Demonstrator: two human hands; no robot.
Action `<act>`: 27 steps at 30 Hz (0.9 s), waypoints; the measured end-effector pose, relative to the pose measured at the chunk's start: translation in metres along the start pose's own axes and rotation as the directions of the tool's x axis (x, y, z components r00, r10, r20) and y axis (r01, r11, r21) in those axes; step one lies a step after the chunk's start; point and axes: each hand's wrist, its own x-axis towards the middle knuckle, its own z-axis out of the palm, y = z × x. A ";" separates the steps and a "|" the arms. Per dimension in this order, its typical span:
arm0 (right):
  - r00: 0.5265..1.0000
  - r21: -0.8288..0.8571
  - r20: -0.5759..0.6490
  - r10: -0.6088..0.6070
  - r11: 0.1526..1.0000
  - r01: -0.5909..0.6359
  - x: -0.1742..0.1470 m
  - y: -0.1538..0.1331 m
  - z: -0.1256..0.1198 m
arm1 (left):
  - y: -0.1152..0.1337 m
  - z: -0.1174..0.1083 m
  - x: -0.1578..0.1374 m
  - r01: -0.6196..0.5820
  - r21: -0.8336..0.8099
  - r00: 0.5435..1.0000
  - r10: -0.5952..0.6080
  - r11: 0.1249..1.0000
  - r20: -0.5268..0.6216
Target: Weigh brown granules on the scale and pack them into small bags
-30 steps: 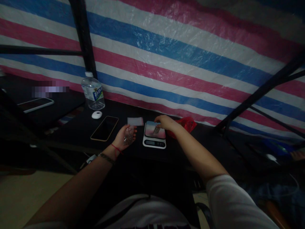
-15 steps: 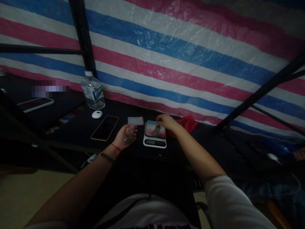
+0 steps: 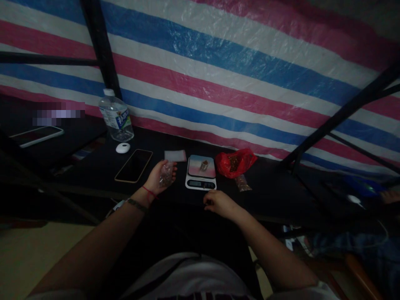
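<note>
My left hand (image 3: 160,176) is closed around a small clear plastic bag (image 3: 166,174) with brownish contents. To its right stands a white digital kitchen scale (image 3: 201,183) with a lit display. A small metallic cup (image 3: 204,165) rests on the scale's reflective plate. Just in front of the scale, at the table's front edge, my right hand (image 3: 221,204) has its fingertips curled together. Whether anything is pinched in them is too dark to see. Right of the scale lies an open red plastic bag (image 3: 250,158) with brown bits inside, and a small filled clear bag (image 3: 243,183) beside it.
Behind my left hand lies a flat stack of clear zip bags (image 3: 175,156). Farther left are a phone (image 3: 134,166), a white rounded case (image 3: 123,148) and a clear bottle (image 3: 116,118). A black metal frame and striped sheeting stand behind the table (image 3: 268,196). Another person's hand (image 3: 390,196) shows far right.
My right hand has moved from the cup on the scale toward me, down to the table's front edge. The cup stays on the plate. My left hand still holds its bag.
</note>
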 end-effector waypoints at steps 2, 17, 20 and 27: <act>1.000 0.064 -0.009 -0.026 0.998 0.027 0.000 0.005 0.000 | 0.000 -0.001 0.001 0.000 0.000 1.000 0.000 1.000 0.004; 0.959 -0.149 -0.283 -0.001 0.988 -0.043 0.027 0.015 -0.006 | 0.000 0.005 -0.005 -0.008 -0.001 1.000 0.008 1.000 -0.017; 0.920 -0.097 -0.391 -0.001 0.994 -0.041 0.031 0.015 -0.018 | 0.000 0.006 -0.005 -0.007 -0.001 1.000 0.007 1.000 -0.014; 0.862 -0.141 -0.504 0.058 0.979 -0.148 0.079 0.019 -0.069 | 0.000 0.005 -0.005 -0.010 0.016 1.000 0.011 1.000 -0.023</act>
